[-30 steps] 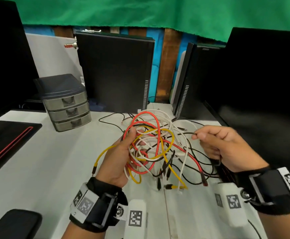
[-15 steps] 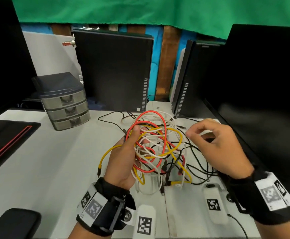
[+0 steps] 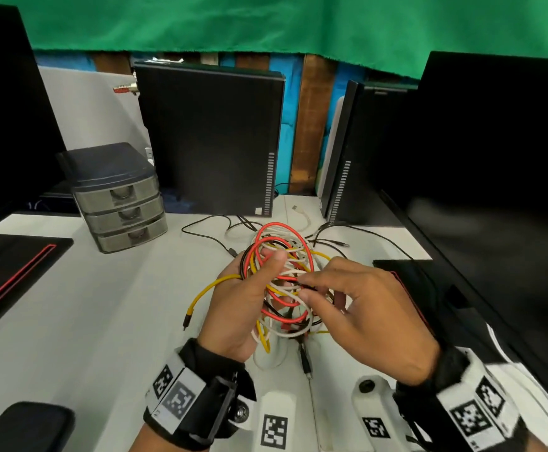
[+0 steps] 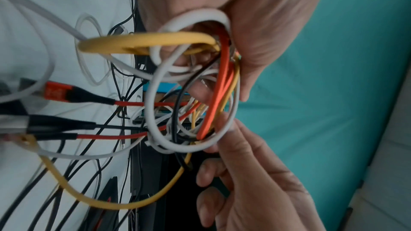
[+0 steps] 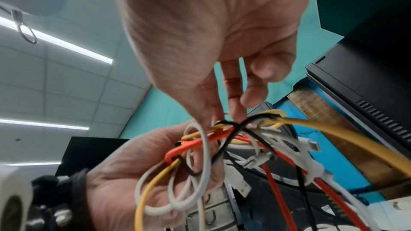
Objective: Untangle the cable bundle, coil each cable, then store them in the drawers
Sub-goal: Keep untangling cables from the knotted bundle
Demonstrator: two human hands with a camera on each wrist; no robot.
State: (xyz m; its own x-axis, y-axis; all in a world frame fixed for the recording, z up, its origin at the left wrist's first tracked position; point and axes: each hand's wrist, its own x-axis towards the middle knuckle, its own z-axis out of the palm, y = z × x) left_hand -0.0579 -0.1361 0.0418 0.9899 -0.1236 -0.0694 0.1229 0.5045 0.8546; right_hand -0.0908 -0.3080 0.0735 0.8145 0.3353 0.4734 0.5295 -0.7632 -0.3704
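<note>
While the left hand [image 3: 233,308] holds the cable bundle [image 3: 282,282] above the white table [image 3: 86,321], its fingers are curled through the loops and its thumb presses across the front strands. Bundle sits at the hand's 2 o'clock in the head view, raised off the table. Right hand [image 3: 363,318] meets the bundle from 3 o'clock; thumb and forefinger pinch a thin black cable [image 5: 227,147] at the knot, other fingers loosely curled and clear. Bundle make-up: orange-red, yellow, white and black strands, looped and crossed. One yellow cable [image 3: 201,295] trails out toward 8 o'clock, plug hanging free. Several plug ends dangle below. Drawer unit [image 3: 119,197], three drawers all closed, stands at 10 o'clock, well apart from both hands.
</note>
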